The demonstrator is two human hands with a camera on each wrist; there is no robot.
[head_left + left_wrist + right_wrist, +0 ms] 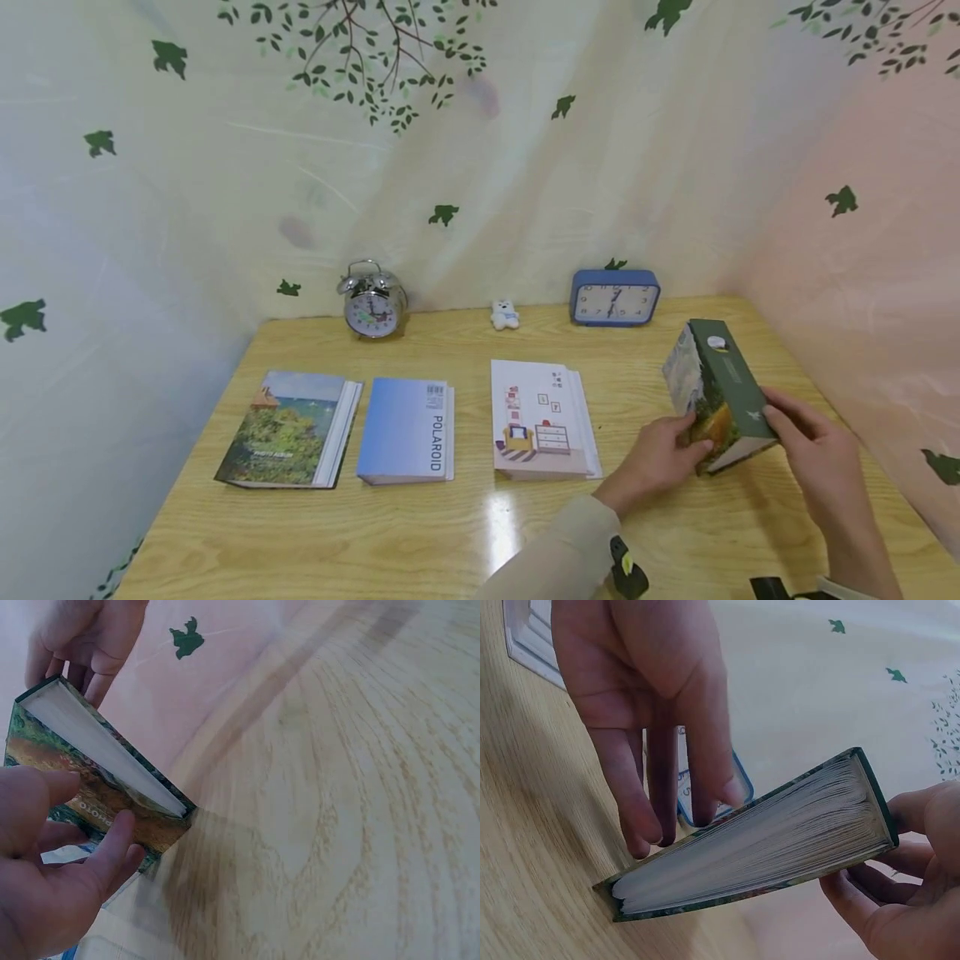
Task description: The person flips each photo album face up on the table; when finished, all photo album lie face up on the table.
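Note:
A thick photo album (731, 379) with a dark green spine and a painted landscape cover stands tilted at the right side of the table, its page edges (765, 832) showing in the right wrist view. My right hand (817, 458) grips it by the spine side, thumb on the spine and fingers behind the back cover. Against the front cover (97, 799) rest the fairly straight fingers of my left hand (660, 458). A lower corner of the album is at or just above the tabletop; contact is hard to tell.
Left of the hands lie a landscape photo album (296, 433), a blue POLAROID album (401, 429) and a white illustrated album (536, 425). Along the back are a silver alarm clock (372, 308), a small white bear figure (504, 315) and a blue clock (615, 298). Leaf-patterned curtains (510, 167) surround the table.

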